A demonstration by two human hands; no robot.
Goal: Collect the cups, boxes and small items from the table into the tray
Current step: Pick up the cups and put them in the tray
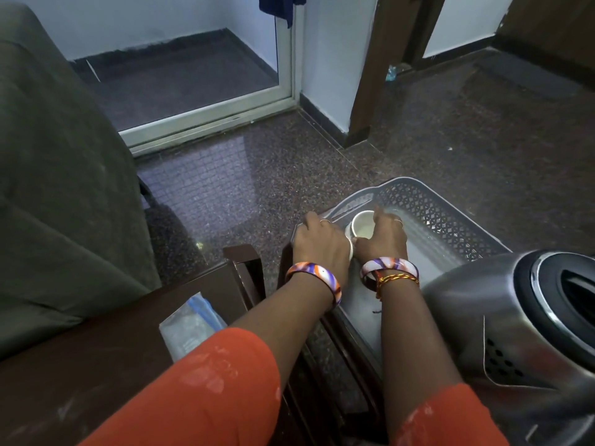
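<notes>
A grey plastic tray (450, 220) with latticed walls sits low on the right, past the edge of the dark wooden table (96, 365). A white cup (362, 224) stands upright in the tray's far left corner. My right hand (383, 236) is closed around that cup from the right. My left hand (318, 243) curls over a second white cup (350, 251), of which only a sliver shows beside the first. Both wrists wear striped bangles.
A clear zip bag (190, 326) lies on the table near my left forearm. A large steel kettle (531, 317) fills the right foreground, close to the tray. A green-covered chair (58, 188) stands on the left. Speckled floor lies beyond.
</notes>
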